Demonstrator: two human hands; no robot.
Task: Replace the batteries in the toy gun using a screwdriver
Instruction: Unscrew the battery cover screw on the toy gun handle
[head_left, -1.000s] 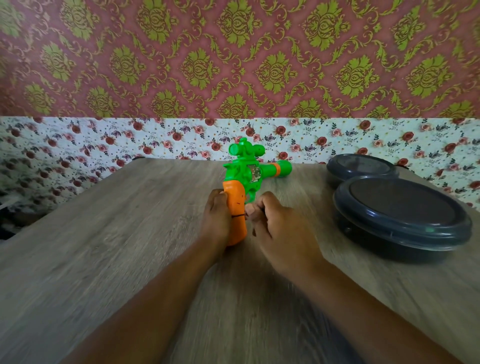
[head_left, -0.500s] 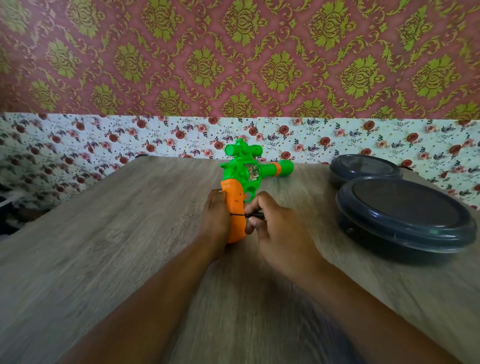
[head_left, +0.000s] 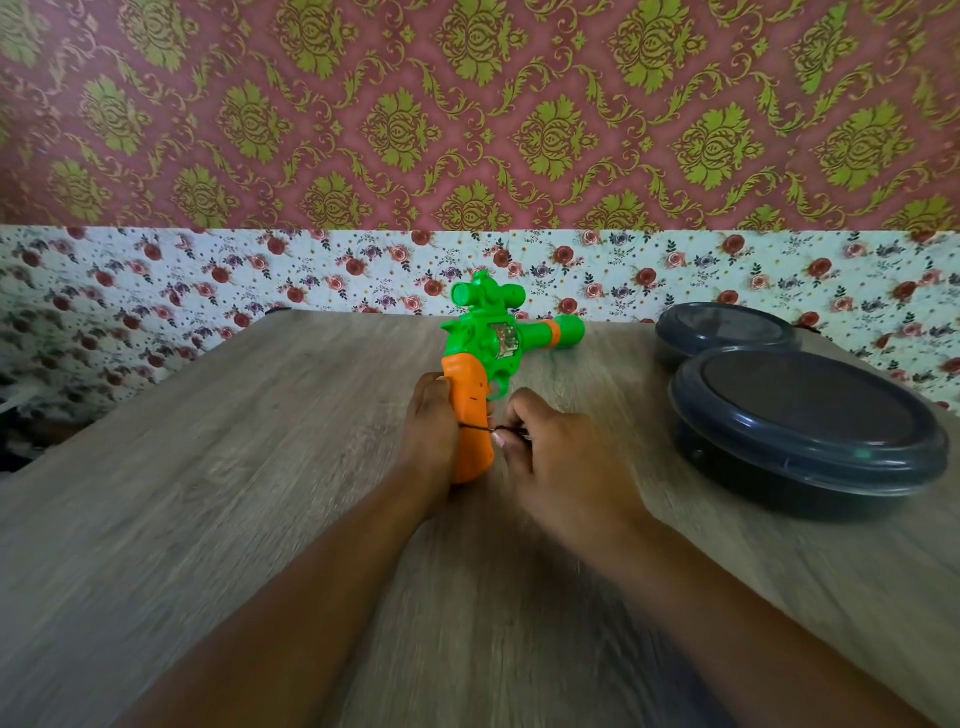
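Right hand (head_left: 550, 457): my grip pinches a thin screwdriver (head_left: 480, 429), shaft level, tip on the orange handle of the toy gun (head_left: 483, 364).

Left hand (head_left: 431, 431): clasps that handle from the left.

Toy gun: mid-worktop (head_left: 234, 493), barrel pointing right.

Far right: two dark lidded containers (head_left: 800, 415).

Risk: I judge the tip may skip off the screw if the handle twists; a loosened screw could roll away.

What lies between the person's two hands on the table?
In the head view, the toy gun's orange grip stands between left hand and right hand, crossed by the thin screwdriver shaft.
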